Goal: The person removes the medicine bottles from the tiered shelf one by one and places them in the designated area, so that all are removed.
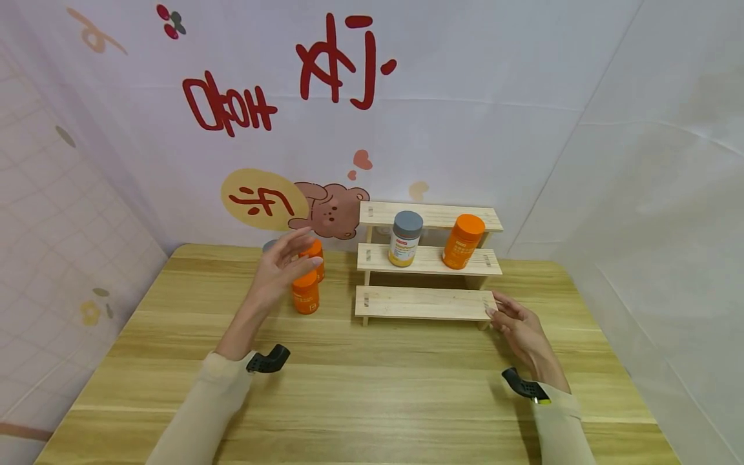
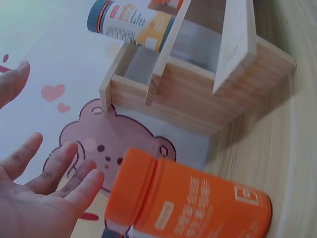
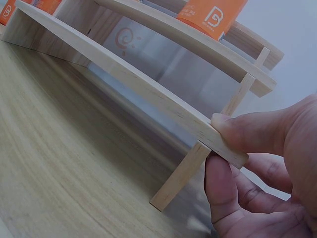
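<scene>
A three-tier wooden shelf [image 1: 424, 303] stands at the back of the table. On its middle tier are a grey-capped bottle [image 1: 403, 248] with a white and yellow label and, to the right, an orange bottle [image 1: 463, 242]. My right hand [image 1: 520, 329] pinches the right end of the lowest tier, thumb on top and fingers beneath, as the right wrist view shows. My left hand [image 1: 279, 268] hovers above the bottles left of the shelf, fingers spread and holding nothing. Below it stands an orange bottle [image 1: 305, 296]; another orange bottle [image 1: 319, 258] and a grey-capped one [image 1: 269, 245] are partly hidden behind.
The wood-grain table [image 1: 395, 387] reaches back to a white printed cloth [image 1: 465, 97] with red characters and a bear. More pale cloth [image 1: 668, 226] hangs along the right side, and a checked one [image 1: 52, 226] along the left.
</scene>
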Demonstrator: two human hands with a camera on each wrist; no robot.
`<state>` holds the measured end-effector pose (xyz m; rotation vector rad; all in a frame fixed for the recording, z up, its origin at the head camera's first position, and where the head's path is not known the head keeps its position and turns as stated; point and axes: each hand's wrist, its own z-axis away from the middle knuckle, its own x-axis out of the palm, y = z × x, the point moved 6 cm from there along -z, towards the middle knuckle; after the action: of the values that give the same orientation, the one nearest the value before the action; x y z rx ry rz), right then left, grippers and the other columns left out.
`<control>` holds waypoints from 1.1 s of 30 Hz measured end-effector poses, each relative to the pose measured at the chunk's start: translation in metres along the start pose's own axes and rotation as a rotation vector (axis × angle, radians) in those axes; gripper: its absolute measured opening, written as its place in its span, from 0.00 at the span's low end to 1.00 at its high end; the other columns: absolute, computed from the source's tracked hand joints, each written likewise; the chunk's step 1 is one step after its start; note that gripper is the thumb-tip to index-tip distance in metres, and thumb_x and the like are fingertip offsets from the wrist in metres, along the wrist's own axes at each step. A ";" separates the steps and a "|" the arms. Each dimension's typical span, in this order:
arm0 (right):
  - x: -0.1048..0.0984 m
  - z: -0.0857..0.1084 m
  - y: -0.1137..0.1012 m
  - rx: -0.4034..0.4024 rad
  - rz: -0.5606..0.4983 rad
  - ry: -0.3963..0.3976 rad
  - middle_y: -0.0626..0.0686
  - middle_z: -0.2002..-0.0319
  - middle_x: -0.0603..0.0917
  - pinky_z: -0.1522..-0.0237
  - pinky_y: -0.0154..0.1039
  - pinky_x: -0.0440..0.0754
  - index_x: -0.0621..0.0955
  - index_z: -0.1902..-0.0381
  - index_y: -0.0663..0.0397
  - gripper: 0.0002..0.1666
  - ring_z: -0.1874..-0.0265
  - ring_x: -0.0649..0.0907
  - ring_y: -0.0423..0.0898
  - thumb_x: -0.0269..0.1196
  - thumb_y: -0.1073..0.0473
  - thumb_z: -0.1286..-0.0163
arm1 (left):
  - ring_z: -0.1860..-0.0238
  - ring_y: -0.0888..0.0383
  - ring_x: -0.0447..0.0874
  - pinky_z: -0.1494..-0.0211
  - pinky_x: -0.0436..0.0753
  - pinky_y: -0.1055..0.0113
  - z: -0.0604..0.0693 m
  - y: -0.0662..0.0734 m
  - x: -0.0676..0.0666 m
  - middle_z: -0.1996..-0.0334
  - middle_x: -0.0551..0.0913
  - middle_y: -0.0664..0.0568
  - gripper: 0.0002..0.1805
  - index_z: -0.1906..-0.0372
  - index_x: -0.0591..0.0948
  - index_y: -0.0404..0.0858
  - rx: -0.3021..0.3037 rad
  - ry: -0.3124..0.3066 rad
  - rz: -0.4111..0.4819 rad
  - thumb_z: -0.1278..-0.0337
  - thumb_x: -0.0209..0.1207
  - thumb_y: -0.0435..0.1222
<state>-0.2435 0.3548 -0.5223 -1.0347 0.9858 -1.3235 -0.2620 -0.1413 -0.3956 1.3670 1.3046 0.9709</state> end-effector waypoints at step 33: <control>0.000 0.001 0.002 0.010 0.012 -0.002 0.42 0.48 0.75 0.52 0.29 0.82 0.60 0.19 0.53 0.45 0.54 0.79 0.34 0.67 0.56 0.27 | 0.28 0.44 0.73 0.26 0.74 0.46 -0.046 0.004 0.095 0.30 0.75 0.47 0.36 0.24 0.68 0.55 -0.042 -0.207 0.098 0.35 0.68 0.40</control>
<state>-0.2425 0.3545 -0.5237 -1.0212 0.9815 -1.3163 -0.2958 -0.0416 -0.3895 1.4680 1.0658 0.8910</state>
